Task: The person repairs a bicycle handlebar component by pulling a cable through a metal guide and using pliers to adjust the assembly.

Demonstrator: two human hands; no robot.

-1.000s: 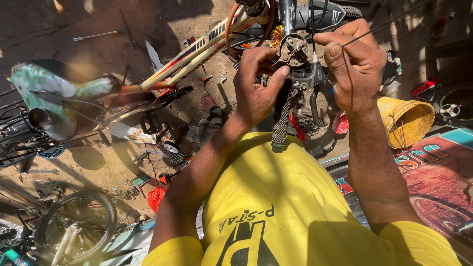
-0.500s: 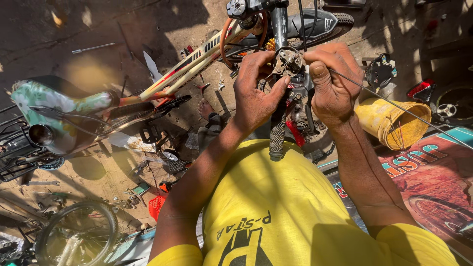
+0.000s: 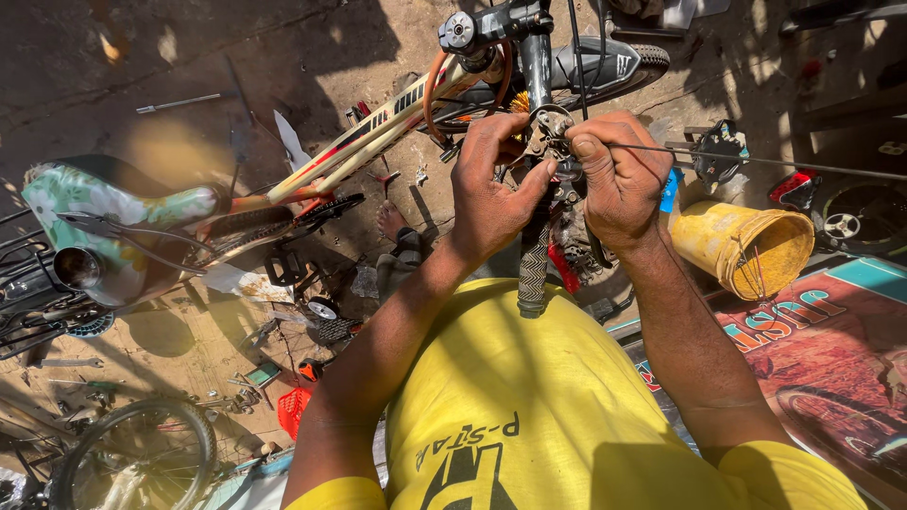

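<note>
You are feeding a thin cable (image 3: pixel 756 161), running off toward 3 o'clock, into the brake lever (image 3: pixel 553 151) at 12 o'clock on the handlebar grip (image 3: pixel 533 269), left hand (image 3: pixel 491 189) clamping the lever, right hand (image 3: pixel 619 179) pinching the cable; next likely calls for steady, aligned pushing.
</note>
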